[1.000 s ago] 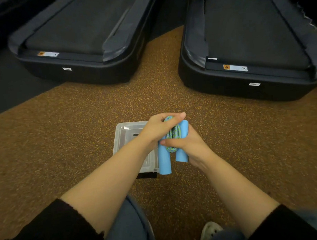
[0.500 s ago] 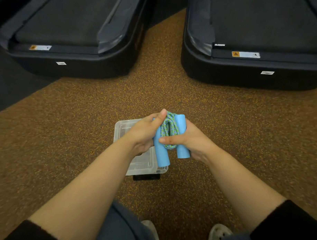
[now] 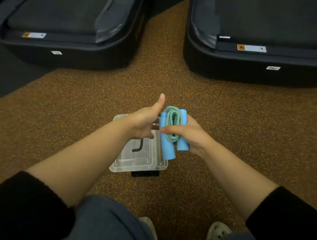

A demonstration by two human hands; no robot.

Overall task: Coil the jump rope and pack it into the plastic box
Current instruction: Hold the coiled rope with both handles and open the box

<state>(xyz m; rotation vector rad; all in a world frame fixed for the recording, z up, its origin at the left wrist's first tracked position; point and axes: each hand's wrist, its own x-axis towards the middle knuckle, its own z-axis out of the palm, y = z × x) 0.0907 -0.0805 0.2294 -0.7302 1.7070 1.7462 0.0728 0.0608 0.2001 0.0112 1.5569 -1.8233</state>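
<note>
Left hand [image 3: 145, 123] has come off the bundle since half a second ago, and more of the plastic box [image 3: 137, 163] now shows beneath it

That hand hovers over the box with its thumb raised and fingers loosely spread, gripping nothing, its fingertips just beside the nearer blue handle. Right hand [image 3: 188, 135] is wrapped around the jump rope [image 3: 172, 119]: both blue foam handles stand side by side with the green-and-blue cord coiled between them, thumb pressed across the front. This bundle is held above the box's right edge, not inside it. A dark bent piece [image 3: 138, 146] lies in the clear box, which sits on the speckled floor [image 3: 81, 104]
</note>
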